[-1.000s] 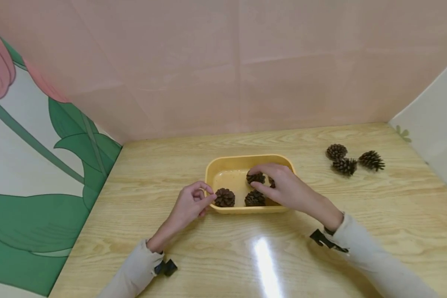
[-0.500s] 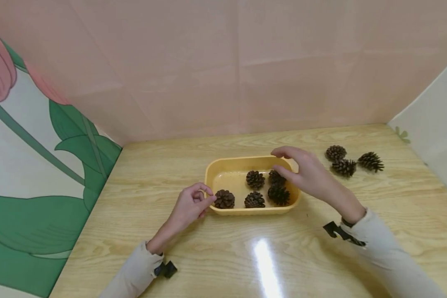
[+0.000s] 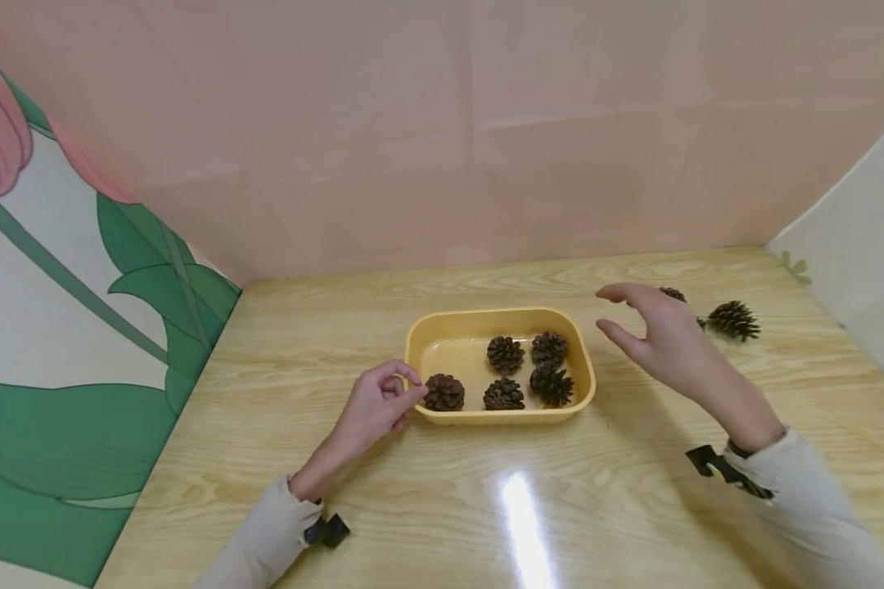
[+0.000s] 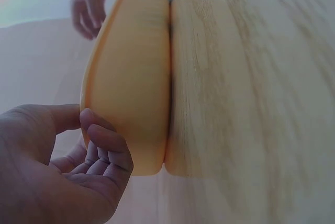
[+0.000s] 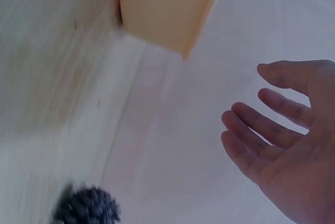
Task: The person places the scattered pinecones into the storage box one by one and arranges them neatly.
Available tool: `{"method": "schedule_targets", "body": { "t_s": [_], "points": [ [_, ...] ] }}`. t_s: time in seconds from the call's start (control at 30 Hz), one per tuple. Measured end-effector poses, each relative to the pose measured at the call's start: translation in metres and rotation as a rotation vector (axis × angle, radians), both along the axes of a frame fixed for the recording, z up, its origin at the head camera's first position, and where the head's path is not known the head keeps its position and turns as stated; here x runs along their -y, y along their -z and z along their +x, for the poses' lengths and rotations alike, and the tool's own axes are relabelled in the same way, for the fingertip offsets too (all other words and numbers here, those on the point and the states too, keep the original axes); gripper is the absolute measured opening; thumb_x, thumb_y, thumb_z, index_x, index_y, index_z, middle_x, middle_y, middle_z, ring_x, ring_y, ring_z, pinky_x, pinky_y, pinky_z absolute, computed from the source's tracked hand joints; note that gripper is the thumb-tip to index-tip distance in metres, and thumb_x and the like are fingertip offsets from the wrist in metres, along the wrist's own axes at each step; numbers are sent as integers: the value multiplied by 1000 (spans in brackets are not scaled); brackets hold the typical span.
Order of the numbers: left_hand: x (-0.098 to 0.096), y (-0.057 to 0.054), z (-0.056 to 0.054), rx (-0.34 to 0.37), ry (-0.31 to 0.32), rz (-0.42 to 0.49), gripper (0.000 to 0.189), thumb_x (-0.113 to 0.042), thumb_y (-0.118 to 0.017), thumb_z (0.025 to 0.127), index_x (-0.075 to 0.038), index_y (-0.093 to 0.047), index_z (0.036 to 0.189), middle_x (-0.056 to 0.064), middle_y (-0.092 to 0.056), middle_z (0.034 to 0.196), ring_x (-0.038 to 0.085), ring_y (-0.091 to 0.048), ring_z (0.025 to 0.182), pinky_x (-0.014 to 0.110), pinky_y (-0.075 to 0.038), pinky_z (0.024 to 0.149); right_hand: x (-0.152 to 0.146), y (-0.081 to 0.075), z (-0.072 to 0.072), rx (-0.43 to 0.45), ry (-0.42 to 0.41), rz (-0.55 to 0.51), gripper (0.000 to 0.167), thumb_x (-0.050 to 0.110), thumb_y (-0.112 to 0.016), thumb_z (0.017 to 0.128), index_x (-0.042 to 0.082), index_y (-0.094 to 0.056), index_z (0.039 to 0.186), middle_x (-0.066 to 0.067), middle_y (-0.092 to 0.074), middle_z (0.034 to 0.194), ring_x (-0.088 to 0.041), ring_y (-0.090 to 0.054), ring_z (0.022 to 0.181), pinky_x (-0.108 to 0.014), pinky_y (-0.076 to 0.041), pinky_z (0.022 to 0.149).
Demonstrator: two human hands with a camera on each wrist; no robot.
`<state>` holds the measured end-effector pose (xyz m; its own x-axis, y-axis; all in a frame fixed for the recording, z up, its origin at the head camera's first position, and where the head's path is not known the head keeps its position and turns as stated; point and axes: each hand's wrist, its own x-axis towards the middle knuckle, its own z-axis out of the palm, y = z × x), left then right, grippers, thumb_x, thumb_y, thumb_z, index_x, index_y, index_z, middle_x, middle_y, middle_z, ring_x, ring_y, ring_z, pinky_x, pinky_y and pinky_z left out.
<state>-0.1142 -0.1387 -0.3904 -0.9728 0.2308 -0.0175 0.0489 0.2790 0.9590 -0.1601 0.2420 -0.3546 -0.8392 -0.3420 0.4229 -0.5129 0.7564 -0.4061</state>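
Observation:
A yellow plastic basin stands on the table with several pine cones inside, among them one pine cone at its front left corner and another pine cone near the middle. My left hand pinches the basin's left rim between thumb and fingers, plain in the left wrist view. Right of the basin, my right hand is raised above the table, its fingers apart and nothing between them. Behind it, a pine cone lies in view, while others next to it are partly hidden by the hand.
The wooden table meets a pink cloth-like wall at the back. A panel with painted leaves borders the left side, and a white panel the right. One loose pine cone shows low in the right wrist view.
My right hand has let go of a pine cone inside the basin and moved right, toward the loose pine cones. The left hand has stayed on the rim.

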Motion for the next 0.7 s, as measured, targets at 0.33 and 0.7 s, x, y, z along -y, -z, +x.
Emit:
{"method": "schedule_targets", "body": {
  "t_s": [0.33,0.7],
  "points": [
    [2,9,-7,-4,16,-9,10,-2,-70,92,4,-63,97,14,-56,61,25,-49,46,20,-40,42,-38,-2,-10,-1,130,74,41,8,-71,92,-2,-58,129,-30,-57,126,-51,-48,118,-68,-39,91],
    [8,28,-13,-30,13,4,15,-14,-75,91,-4,-65,97,14,-58,62,19,-50,44,22,-41,41,-89,15,-26,88,215,133,41,16,-68,95,-6,-56,128,-36,-55,124,-52,-56,101,-68,-40,86]
  ]
}}
